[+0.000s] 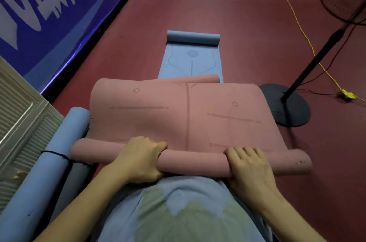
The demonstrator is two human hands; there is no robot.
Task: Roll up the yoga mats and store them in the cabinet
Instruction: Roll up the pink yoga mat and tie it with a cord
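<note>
Dark red floor (227,10) fills most of the view, running far to a dark low edge at the top. Blue banner (49,4) with white characters lines the left side, slanting from near left to far centre. Pink yoga mat (178,115) is the big thing in the middle: its near end is rolled into a tube lying left to right just in front of the person's torso, the unrolled part humps up and away from the roll toward the far side, with a faint centre line and alignment marks on it. Far end of the pink mat overlaps the near end of a blue yoga mat (191,61), which lies flat on the floor beyond, its far end curled into a short roll. Person's light blue shirt (178,212) with a greenish print at bottom centre. Rolled blue mat (49,162) lies near left, slanted, with a dark band around it; a grey rolled mat (79,180) sits just beside it on the right, under the same band as far as can be told. Pale ribbed cabinet panel (19,115) at the left edge, touching or just beside the rolled blue mat, cannot tell which. Standing fan (324,47) on the right, round dark base (289,107) just beside the pink mat's right edge. Yellow cable (297,24) runs along the floor far right. Left hand (140,159) grips the pink roll left of centre, fingers curled over the top. Right hand (251,164) rests on the roll right of centre, fingers wrapped over it.
</note>
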